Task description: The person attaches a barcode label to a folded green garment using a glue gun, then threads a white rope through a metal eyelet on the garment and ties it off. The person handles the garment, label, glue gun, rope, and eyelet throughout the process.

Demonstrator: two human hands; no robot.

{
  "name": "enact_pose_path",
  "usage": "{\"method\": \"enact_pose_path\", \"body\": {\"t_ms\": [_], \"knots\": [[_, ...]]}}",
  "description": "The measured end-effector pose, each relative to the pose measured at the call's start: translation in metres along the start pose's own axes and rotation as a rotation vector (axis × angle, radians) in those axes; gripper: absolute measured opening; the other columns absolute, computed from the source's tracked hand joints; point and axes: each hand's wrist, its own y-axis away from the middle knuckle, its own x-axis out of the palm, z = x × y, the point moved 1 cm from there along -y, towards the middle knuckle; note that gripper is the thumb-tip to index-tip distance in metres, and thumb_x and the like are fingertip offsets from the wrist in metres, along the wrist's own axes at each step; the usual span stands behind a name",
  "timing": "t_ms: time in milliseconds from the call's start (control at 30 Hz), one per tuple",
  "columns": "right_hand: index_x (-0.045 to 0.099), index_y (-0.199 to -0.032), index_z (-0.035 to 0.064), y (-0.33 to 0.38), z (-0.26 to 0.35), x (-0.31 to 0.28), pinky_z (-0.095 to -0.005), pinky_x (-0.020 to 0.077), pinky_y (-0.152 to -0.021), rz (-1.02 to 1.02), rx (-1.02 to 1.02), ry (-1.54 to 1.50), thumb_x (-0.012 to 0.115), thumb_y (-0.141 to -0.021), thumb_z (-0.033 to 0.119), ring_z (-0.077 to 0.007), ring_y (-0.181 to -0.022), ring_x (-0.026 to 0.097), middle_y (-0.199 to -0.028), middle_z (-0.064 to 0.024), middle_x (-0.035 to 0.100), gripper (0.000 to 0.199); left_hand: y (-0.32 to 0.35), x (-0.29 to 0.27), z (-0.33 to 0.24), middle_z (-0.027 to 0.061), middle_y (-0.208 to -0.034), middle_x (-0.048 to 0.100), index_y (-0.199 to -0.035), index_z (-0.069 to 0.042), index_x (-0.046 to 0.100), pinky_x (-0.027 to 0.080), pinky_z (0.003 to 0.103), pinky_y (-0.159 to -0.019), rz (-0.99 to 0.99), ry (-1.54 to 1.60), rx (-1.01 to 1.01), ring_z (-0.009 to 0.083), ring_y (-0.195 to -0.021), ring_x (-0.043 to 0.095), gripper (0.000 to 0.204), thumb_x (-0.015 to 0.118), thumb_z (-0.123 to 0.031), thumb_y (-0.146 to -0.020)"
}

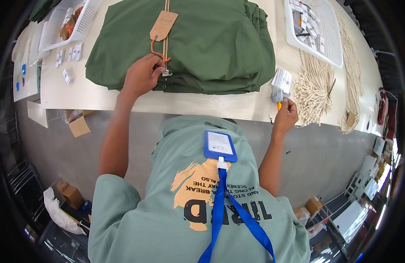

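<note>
A folded green jacket (211,48) lies on the table before me, its zip running down the middle. My left hand (143,75) is closed in a pinch at the zip's lower end, beside a small white tag (167,73). From an orange cord (157,51) near those fingers hangs a brown paper hang tag (164,25). At the table's front edge on the right, my right hand (286,115) has its fingers closed on what looks like a grey and yellow tagging gun (279,96). White labels (281,80) are stacked at the gun's far end; its handle is partly hidden.
A white basket of labels (338,52) stands at the far right, and another white basket (85,33) at the far left. Bundles of cream cord (315,83) hang over the edge beside my right hand. Small white label packs (74,52) lie left of the jacket.
</note>
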Motion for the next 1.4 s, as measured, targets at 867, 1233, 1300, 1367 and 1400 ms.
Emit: {"method": "enact_pose_path", "body": {"t_ms": [867,1233,1300,1367,1400], "knots": [[0.071,-0.094,-0.0017,-0.246,0.070,-0.032,-0.0327,0.0508,-0.068,-0.215,-0.263,0.083,0.066,-0.092,0.017,-0.0187,-0.068,0.063,-0.076,-0.0110,0.070,0.020,-0.034,0.015,0.021,0.0142,-0.079,0.057,-0.089,0.002,0.055,0.046,0.037,-0.068,0.196,0.098,-0.037,0.0273,-0.070,0.055,0.006,0.060,0.004,-0.087],[0.073,-0.112,0.0060,-0.439,0.007,0.057,-0.0449,0.0565,-0.090,0.528,-0.212,1.090,0.080,-0.077,0.042,-0.0347,-0.106,0.070,-0.111,-0.0172,0.073,0.051,-0.003,0.034,-0.007,0.0063,-0.088,0.060,-0.100,0.002,0.057,0.047,0.026,-0.072,-0.083,0.072,-0.387,0.0113,-0.079,0.055,0.003,0.055,0.001,-0.099],[0.072,-0.117,0.0091,-0.437,0.005,0.070,-0.0444,0.0563,-0.092,0.614,-0.197,1.129,0.082,-0.076,0.044,-0.0329,-0.111,0.069,-0.118,-0.0152,0.072,0.055,0.012,0.040,-0.014,0.0061,-0.092,0.062,-0.105,0.002,0.059,0.048,0.026,-0.074,-0.284,0.119,-0.331,0.0112,-0.082,0.057,0.007,0.057,-0.001,-0.099],[0.074,-0.114,0.0103,-0.437,0.006,0.074,-0.0443,0.0570,-0.090,0.627,-0.218,1.121,0.083,-0.074,0.045,-0.0315,-0.108,0.070,-0.118,-0.0132,0.073,0.054,0.023,0.041,-0.024,0.0055,-0.099,0.066,-0.114,0.000,0.061,0.049,0.026,-0.078,-0.440,0.091,-0.416,0.0119,-0.088,0.061,0.017,0.061,-0.006,-0.099],[0.074,-0.114,0.0119,-0.438,0.007,0.075,-0.0446,0.0573,-0.089,0.649,-0.138,1.101,0.084,-0.073,0.045,-0.0297,-0.108,0.071,-0.118,-0.0110,0.073,0.053,0.026,0.039,-0.032,0.0057,-0.102,0.068,-0.116,-0.001,0.063,0.050,0.027,-0.080,-0.444,-0.075,-0.446,0.0129,-0.089,0.063,0.020,0.063,-0.011,-0.099]]}}
